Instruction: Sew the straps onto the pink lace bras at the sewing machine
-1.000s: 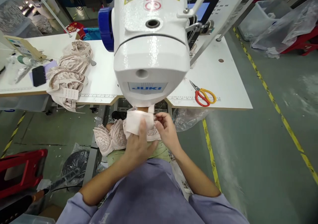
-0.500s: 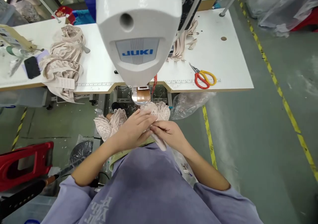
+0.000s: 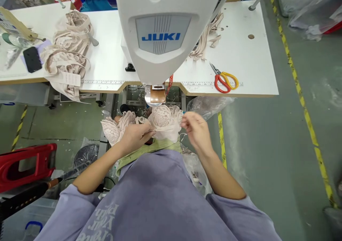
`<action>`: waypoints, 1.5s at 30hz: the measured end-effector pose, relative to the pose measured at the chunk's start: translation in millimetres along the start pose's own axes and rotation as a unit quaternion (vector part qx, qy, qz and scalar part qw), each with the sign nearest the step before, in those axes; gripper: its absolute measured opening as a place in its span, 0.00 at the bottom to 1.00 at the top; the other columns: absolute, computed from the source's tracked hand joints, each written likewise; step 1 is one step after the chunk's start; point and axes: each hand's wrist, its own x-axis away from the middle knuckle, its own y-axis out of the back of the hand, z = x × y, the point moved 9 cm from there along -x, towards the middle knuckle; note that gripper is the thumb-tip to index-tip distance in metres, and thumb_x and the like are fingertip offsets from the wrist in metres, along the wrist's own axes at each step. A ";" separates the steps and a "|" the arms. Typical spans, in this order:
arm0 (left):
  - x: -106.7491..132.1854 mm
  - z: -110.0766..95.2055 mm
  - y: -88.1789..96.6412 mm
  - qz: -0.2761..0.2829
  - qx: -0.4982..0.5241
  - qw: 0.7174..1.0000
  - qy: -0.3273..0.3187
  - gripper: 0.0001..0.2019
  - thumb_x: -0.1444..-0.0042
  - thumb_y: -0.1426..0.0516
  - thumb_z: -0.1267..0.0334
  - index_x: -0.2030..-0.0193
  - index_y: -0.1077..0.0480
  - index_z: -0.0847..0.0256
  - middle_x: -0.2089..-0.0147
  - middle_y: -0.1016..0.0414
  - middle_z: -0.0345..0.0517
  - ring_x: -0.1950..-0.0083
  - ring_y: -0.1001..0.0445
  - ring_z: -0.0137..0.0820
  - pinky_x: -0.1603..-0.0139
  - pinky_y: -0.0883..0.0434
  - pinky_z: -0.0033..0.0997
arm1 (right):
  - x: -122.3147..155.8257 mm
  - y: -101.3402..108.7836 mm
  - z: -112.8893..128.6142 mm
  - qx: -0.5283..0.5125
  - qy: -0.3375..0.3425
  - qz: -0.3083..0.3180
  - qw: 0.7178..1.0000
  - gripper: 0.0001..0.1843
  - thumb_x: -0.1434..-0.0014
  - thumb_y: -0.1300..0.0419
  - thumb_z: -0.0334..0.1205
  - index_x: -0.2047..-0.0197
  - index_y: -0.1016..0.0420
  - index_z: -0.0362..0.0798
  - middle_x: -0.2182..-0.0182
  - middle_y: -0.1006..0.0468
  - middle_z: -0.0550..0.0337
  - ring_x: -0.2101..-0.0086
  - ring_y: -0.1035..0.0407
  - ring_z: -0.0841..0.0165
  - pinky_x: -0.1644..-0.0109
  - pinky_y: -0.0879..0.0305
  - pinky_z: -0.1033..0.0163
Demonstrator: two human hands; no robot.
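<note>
A beige lace bra (image 3: pixel 161 117) lies over my lap, just below the rounded metal plate (image 3: pixel 155 95) of the white JUKI sewing machine (image 3: pixel 163 37). My left hand (image 3: pixel 137 136) is closed, pinching the bra's lower edge between thumb and fingers. At the bra's right side is my right hand (image 3: pixel 196 127), slightly blurred, its fingers curled together beside the lace; what they hold, if anything, is too small to make out. More lace cups (image 3: pixel 111 129) bunch up left of my left hand. Green cloth (image 3: pixel 149 149) shows under the bra.
Red-and-yellow scissors (image 3: pixel 226 81) lie near the front edge of the white table (image 3: pixel 251 62). A pile of beige bras (image 3: pixel 69 52) and a black phone (image 3: pixel 32 59) are at left. Beige straps (image 3: pixel 205 39) lie behind the machine head. A red stool (image 3: pixel 28 166) stands at lower left.
My hands were close together on the bra and have moved apart, the right one up and to the right. The cup and its lower edge now show spread out. The view has shifted slightly.
</note>
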 end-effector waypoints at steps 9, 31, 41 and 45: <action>12.3 -16.4 4.7 -0.129 -0.153 0.966 -0.163 0.09 0.33 0.47 0.66 0.54 0.25 0.56 0.74 0.24 0.38 0.76 0.31 0.28 0.74 0.43 0.29 | -1.1 74.6 -15.6 0.366 0.040 -0.057 0.928 0.21 0.45 0.34 0.51 0.52 0.24 0.48 0.51 0.22 0.47 0.51 0.28 0.57 0.49 0.29 0.50; 12.3 15.1 -60.6 0.060 0.666 0.698 0.256 0.19 0.43 0.37 0.45 0.65 0.27 0.63 0.70 0.27 0.43 0.71 0.32 0.26 0.68 0.36 0.26 | 45.6 -80.1 39.7 0.362 0.319 0.080 0.872 0.08 0.38 0.40 0.41 0.56 0.23 0.53 0.60 0.20 0.53 0.57 0.26 0.59 0.52 0.29 0.53; 4.6 10.0 -16.9 -0.010 0.404 0.891 0.206 0.19 0.32 0.49 0.50 0.66 0.28 0.62 0.72 0.34 0.39 0.72 0.38 0.27 0.71 0.38 0.25 | 40.5 -102.7 35.7 0.446 0.280 0.139 0.839 0.13 0.31 0.42 0.46 0.50 0.20 0.51 0.58 0.18 0.54 0.59 0.24 0.64 0.57 0.29 0.60; 3.1 10.6 -18.0 -0.006 0.388 0.898 0.210 0.20 0.31 0.52 0.52 0.68 0.30 0.62 0.73 0.35 0.38 0.72 0.37 0.27 0.69 0.38 0.26 | 47.4 -102.4 33.7 0.451 0.339 0.112 0.818 0.10 0.32 0.41 0.42 0.53 0.18 0.54 0.61 0.16 0.57 0.60 0.23 0.65 0.55 0.30 0.60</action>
